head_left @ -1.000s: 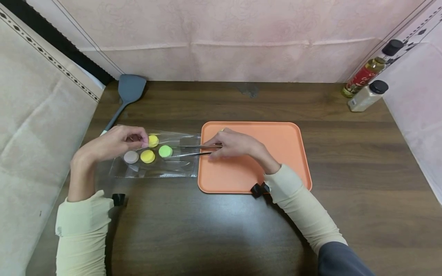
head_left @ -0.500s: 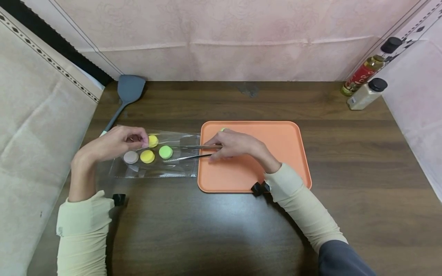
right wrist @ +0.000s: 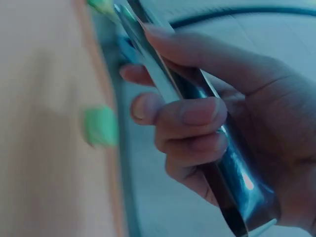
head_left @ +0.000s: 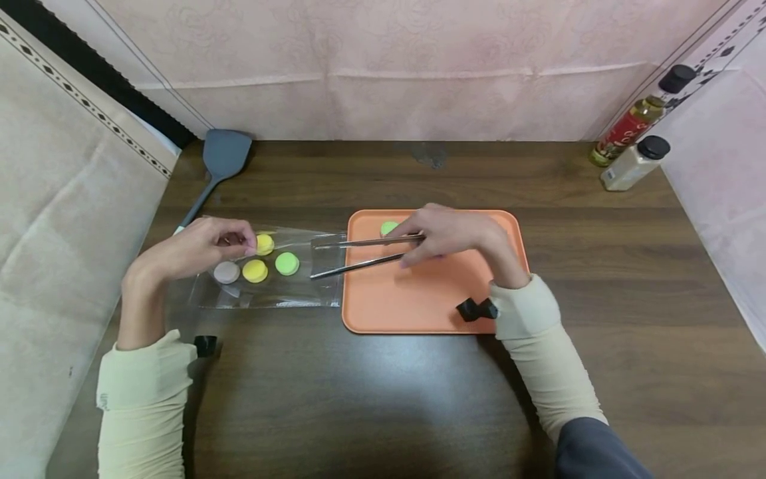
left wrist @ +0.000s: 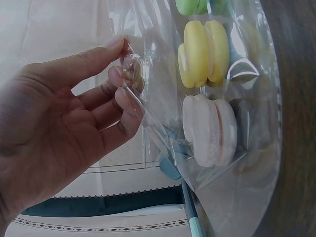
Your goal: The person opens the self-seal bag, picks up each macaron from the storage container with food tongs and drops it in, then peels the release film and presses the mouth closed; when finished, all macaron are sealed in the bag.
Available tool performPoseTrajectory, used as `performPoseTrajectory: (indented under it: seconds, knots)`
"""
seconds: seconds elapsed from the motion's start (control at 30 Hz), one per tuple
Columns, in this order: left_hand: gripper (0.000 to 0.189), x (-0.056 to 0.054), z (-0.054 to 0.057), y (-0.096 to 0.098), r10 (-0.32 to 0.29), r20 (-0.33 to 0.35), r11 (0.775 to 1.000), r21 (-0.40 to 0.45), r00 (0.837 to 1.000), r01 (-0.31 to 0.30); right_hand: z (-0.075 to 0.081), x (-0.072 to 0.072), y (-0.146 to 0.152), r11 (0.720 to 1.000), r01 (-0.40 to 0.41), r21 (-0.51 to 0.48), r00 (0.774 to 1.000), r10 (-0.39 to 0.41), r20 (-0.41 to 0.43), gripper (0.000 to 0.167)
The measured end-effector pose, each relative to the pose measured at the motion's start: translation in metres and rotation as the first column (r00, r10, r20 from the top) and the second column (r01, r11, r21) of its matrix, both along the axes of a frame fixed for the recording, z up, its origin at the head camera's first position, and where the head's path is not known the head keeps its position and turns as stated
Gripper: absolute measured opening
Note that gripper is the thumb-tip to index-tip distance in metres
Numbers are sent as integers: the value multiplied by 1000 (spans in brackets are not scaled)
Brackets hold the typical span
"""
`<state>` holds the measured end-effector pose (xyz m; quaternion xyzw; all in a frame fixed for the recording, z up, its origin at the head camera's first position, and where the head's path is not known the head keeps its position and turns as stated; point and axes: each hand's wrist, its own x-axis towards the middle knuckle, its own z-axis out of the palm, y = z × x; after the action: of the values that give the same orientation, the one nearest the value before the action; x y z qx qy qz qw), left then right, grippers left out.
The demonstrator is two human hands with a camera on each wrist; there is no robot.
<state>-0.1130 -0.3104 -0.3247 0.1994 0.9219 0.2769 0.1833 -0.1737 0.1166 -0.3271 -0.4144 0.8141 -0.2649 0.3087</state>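
Stretching across the foreground, the brown wood-grain table [head_left: 359, 412] catches a pale gleam just in front of an orange tray [head_left: 389, 313]. The left hand [head_left: 200, 245] pinches the near-left part of a clear bag [head_left: 299, 293] between thumb and curled fingers; the bag lies left of the tray, its right end meeting the tray's edge. Inside sit a pale grey macaron [head_left: 227, 273], two yellow macarons [head_left: 255, 271] and a green macaron [head_left: 287, 263]. Above the tray, the right hand [head_left: 451, 233] has its fingers wrapped round metal tongs [head_left: 371, 241], their tips parted over the bag's right end. Another green macaron [head_left: 389, 228] rests toward the tray's far left corner. Beyond, a blue-grey spatula [head_left: 226, 153] lies at the table's back left; a red-labelled bottle [head_left: 628, 133] and a shorter jar [head_left: 627, 169], both black-capped, stand at the back right. Farthest off, creased pinkish-white cloth [head_left: 389, 100] walls the table in, with patterned borders and a black strip [head_left: 110, 76] at the left.
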Motion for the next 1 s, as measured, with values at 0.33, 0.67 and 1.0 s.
performPoseTrajectory:
  seconds: [0.33, 0.67, 1.0]
  knots:
    - [10, -1, 1, 0, 8, 7, 1000, -7, 1000, -8, 23, -10, 70, 986, 168, 20, 986, -168, 9, 53]
    - [10, 0, -1, 0, 20, 12, 1000, -14, 1000, -20, 18, -17, 97, 970, 237, 49, 969, -240, 61, 54]
    - [10, -1, -2, 0, 12, 11, 1000, -9, 1000, -12, 1, -26, 105, 957, 260, 125, 953, -275, 124, 46]
